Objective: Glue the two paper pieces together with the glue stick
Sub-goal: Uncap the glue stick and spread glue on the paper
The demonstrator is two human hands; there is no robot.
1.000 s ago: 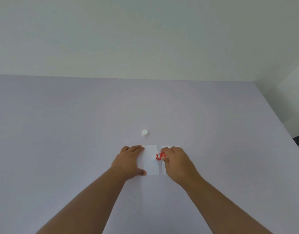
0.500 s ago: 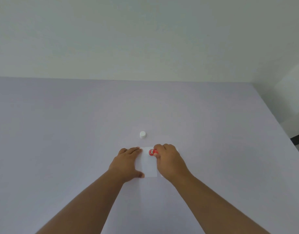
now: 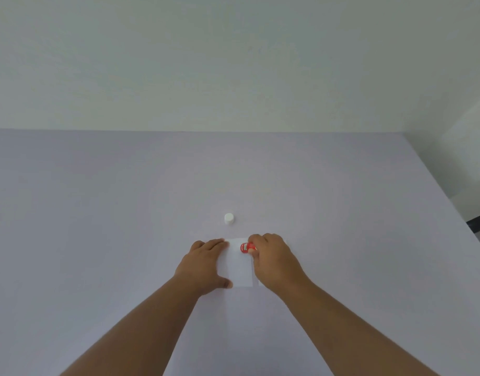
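Two white paper pieces lie side by side on the lilac table. The left paper piece (image 3: 240,267) is held flat by my left hand (image 3: 206,263), palm down on its left edge. My right hand (image 3: 274,259) grips the red glue stick (image 3: 245,247), whose tip rests near the far part of the left piece. The right paper piece (image 3: 261,283) is almost fully hidden under my right hand. The white glue cap (image 3: 229,218) stands on the table just beyond the papers.
The lilac table (image 3: 97,226) stretches wide to the left and far side, ending at a pale wall. Its right edge (image 3: 450,202) runs diagonally, with dark floor beyond.
My right hand has moved the glue stick leftward and away from me, from the gap between the papers onto the far part of the left piece. My left hand stays put.
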